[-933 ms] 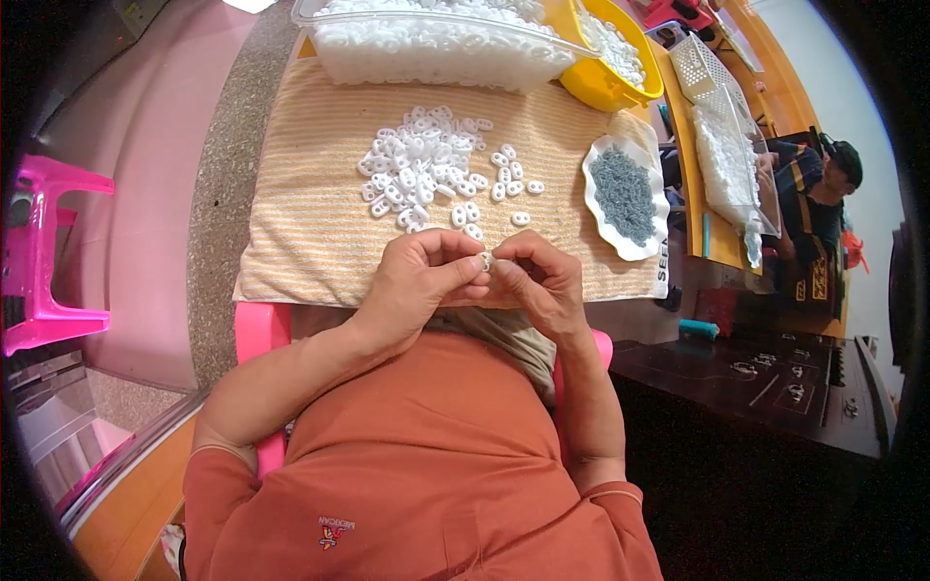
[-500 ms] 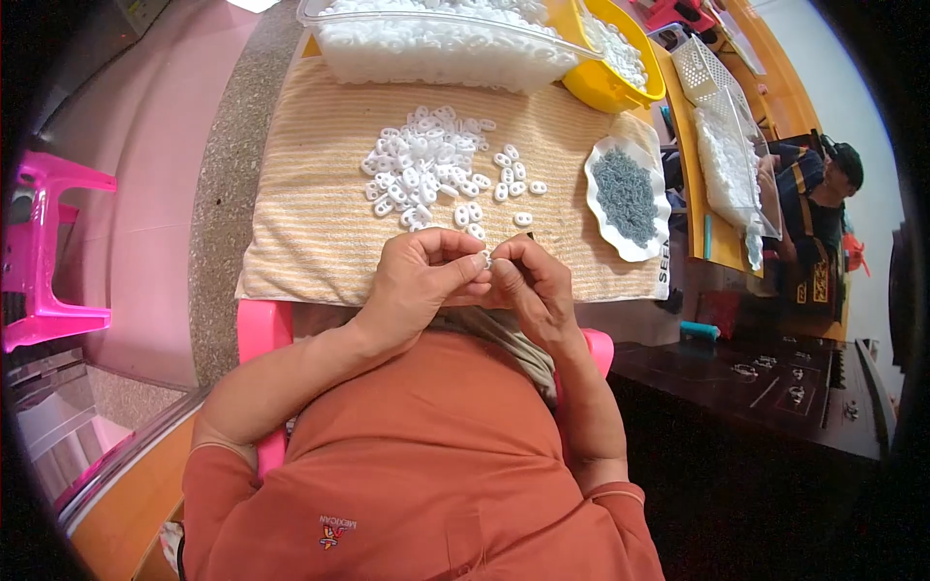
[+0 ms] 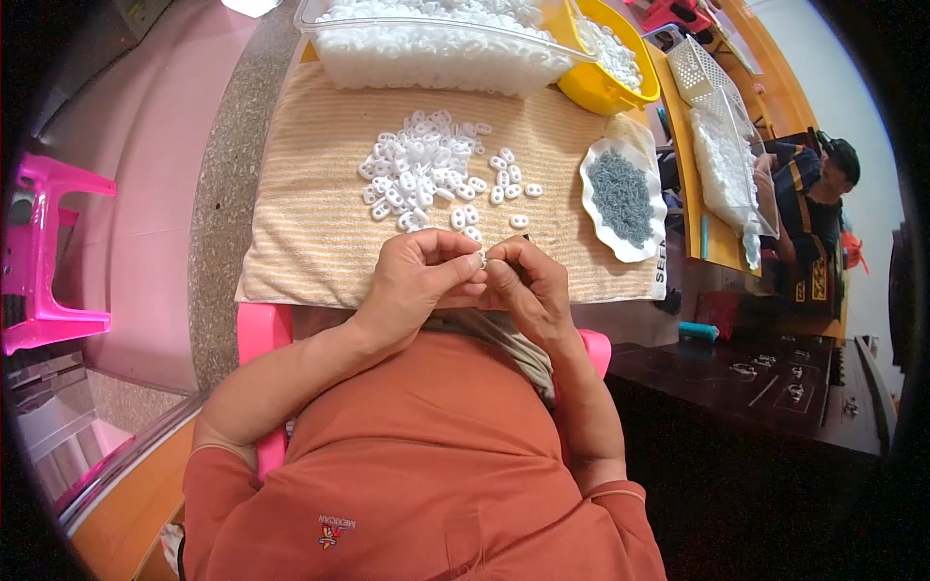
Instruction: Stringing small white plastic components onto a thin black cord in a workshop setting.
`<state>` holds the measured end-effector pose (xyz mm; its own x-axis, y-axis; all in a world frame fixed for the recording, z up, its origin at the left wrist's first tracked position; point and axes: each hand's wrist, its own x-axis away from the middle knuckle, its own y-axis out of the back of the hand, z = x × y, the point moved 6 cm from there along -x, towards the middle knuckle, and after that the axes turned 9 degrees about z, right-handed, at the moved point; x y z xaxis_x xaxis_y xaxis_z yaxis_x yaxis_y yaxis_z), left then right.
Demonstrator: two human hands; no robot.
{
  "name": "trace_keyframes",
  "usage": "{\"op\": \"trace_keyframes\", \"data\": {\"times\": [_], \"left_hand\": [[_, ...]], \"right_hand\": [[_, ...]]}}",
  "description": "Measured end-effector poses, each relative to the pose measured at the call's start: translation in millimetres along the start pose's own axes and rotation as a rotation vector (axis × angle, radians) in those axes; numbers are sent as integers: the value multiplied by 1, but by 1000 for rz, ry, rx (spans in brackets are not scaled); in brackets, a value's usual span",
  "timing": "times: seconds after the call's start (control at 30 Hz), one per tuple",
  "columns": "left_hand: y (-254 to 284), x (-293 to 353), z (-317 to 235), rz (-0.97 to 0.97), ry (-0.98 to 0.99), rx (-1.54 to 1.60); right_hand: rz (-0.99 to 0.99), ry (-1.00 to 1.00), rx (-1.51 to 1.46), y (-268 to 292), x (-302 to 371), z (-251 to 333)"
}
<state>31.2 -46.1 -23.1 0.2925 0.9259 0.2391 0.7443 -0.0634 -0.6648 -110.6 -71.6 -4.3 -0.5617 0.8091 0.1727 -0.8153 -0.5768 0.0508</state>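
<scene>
My left hand (image 3: 426, 276) and my right hand (image 3: 528, 284) meet fingertip to fingertip at the near edge of a striped towel (image 3: 310, 184). Pinched in the left fingers is a small white plastic piece (image 3: 482, 259), mostly covered. The right thumb and forefinger are closed against its other side; whatever they grip there is too small to make out. Just beyond the hands lies a pile of white oval plastic pieces with two holes (image 3: 417, 165). Several more of these ovals (image 3: 504, 174) lie loose to its right. A white wavy-edged dish (image 3: 593, 208) holds small grey pieces.
At the far side stand a clear plastic bin (image 3: 436, 63) full of white pieces and a yellow basin (image 3: 581, 92). A pink stool (image 3: 44, 247) stands at left. On the right, a co-worker (image 3: 814, 194) sits by another clear bin (image 3: 722, 174) of white pieces.
The view has shifted very slightly. Both hands keep the same pinch at the towel's near edge, with only slight finger movement.
</scene>
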Motion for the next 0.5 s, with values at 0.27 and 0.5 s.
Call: {"op": "trace_keyframes", "data": {"times": [0.27, 0.5], "left_hand": [[0, -1, 4, 15, 35, 42], [1, 1, 2, -11, 71, 57]], "right_hand": [[-17, 44, -72, 7, 2, 7], [-91, -24, -168, 11, 3, 6]]}}
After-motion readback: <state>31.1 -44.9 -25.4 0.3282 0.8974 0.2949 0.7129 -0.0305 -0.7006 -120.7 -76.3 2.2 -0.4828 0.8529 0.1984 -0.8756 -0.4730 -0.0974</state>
